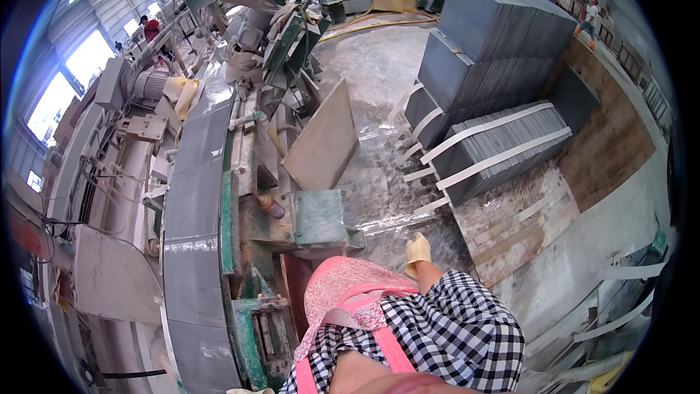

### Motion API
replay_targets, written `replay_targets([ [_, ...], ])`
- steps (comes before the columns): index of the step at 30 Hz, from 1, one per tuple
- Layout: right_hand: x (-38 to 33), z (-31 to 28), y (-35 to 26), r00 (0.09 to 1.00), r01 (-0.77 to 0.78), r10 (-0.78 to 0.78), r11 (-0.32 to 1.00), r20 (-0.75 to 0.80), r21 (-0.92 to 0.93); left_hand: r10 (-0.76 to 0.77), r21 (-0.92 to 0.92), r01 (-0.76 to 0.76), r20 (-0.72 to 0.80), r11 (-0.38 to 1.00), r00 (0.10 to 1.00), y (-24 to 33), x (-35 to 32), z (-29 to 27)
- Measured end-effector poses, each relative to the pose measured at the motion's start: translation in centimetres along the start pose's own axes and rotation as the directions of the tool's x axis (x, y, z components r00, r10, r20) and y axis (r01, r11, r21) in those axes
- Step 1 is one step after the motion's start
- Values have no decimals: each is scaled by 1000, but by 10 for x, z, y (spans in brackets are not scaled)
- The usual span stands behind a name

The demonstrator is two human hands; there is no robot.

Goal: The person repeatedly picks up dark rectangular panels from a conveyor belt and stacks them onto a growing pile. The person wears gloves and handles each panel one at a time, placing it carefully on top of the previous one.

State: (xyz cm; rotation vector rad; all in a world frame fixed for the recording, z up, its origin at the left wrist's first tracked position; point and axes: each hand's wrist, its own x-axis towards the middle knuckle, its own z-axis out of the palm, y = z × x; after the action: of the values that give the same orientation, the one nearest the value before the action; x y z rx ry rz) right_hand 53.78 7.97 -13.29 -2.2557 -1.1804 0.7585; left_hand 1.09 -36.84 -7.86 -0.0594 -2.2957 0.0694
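Wet workshop floor spreads far ahead, where the right hand, in a yellow glove, hangs loose and holds nothing, near the green machine block, with a leaning slab beyond, strapped tile stacks right and a grey conveyor left.

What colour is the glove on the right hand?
Pale yellow: the gloved right hand hangs over the wet floor, seen best in the head view.
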Motion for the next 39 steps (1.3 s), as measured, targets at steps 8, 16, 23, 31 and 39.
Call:
replay_targets([
  [8, 26, 22, -1, 999, 21, -17, 996, 48, -86, 284, -450, -320, -147, 834, 948, 72, -3, -23],
  [16, 18, 51, -14, 994, 104, -106, 993, -25, -62, 326, -651, -105, 229, 751, 917, 162, -1, -76],
  [23, -6, 7, -18, 1000, -7, 8, 1000, -26, 13, 142, -595, 295, 577, 747, 804, 156, 38, -63],
  [31, -24, 11, -31, 996, -18, 43, 953, -76, 301, -336, -243, 866, 849, 438, 408, 48, 130, -33],
  [39, 18, 15, -11, 960, 87, -116, 989, 254, 121, -383, -20, 628, 777, 778, 499, 22, 142, 10],
])
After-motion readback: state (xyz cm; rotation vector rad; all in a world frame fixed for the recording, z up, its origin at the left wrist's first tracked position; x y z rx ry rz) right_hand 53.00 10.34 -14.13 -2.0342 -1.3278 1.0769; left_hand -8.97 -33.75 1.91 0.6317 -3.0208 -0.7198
